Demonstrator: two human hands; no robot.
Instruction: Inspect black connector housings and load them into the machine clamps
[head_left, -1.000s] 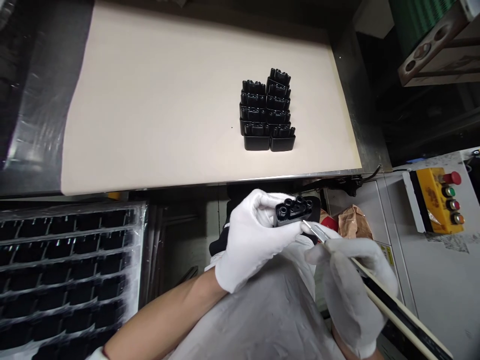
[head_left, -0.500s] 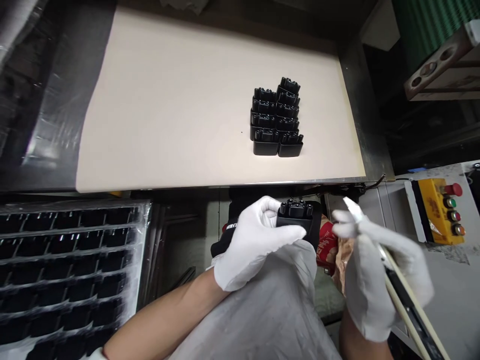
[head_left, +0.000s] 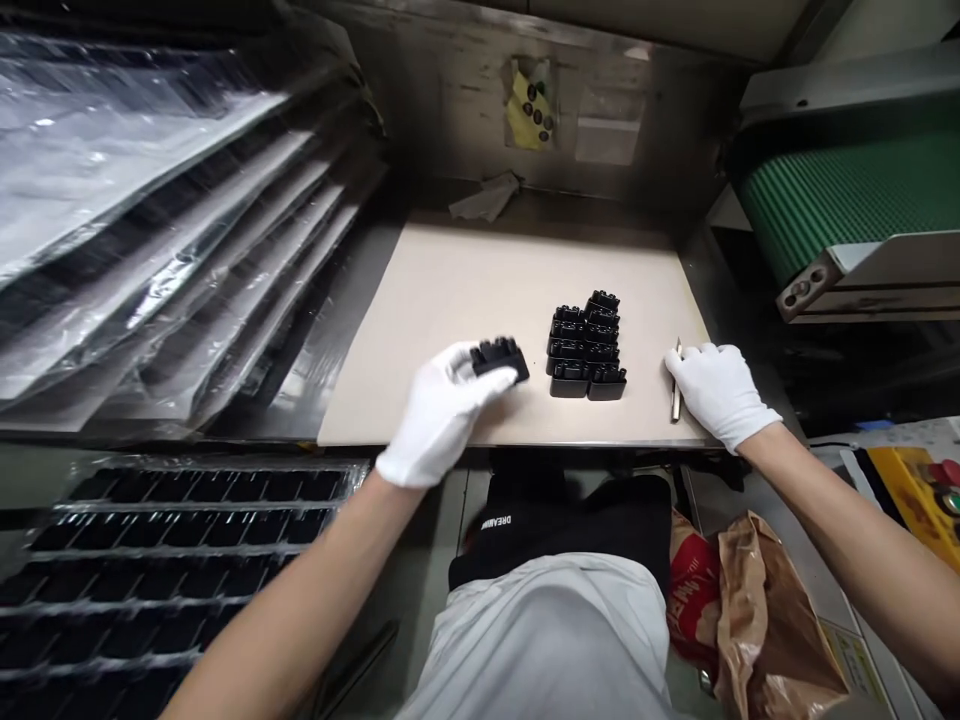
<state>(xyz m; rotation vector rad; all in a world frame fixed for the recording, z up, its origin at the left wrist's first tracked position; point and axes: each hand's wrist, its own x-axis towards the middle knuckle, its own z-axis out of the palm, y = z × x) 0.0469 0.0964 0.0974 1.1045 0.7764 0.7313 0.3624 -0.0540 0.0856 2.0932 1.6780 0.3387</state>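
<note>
My left hand (head_left: 435, 415), in a white glove, grips a black plastic part (head_left: 501, 360) between thumb and fingers, over the beige board (head_left: 442, 280). The part has small posts along its top. To its right, similar black parts (head_left: 570, 378) stand in two close columns on the board. My right hand (head_left: 712, 392), also gloved, rests near the board's right edge with its fingers closed over a slim utility knife (head_left: 676, 400). The knife lies about lengthwise to my view, and its upper part is partly covered by my fingers.
Stacked plastic-wrapped trays (head_left: 225, 270) rise at the left. Below them, a tray (head_left: 202, 505) holds many black parts. A green ribbed conveyor (head_left: 862, 200) is at the right, above a yellow button box (head_left: 911, 490). A brown paper bag (head_left: 772, 620) sits low right.
My left hand has carried the black part from above my lap to over the board. My right hand has brought the utility knife down to the board's right side. The view has tilted up.
</note>
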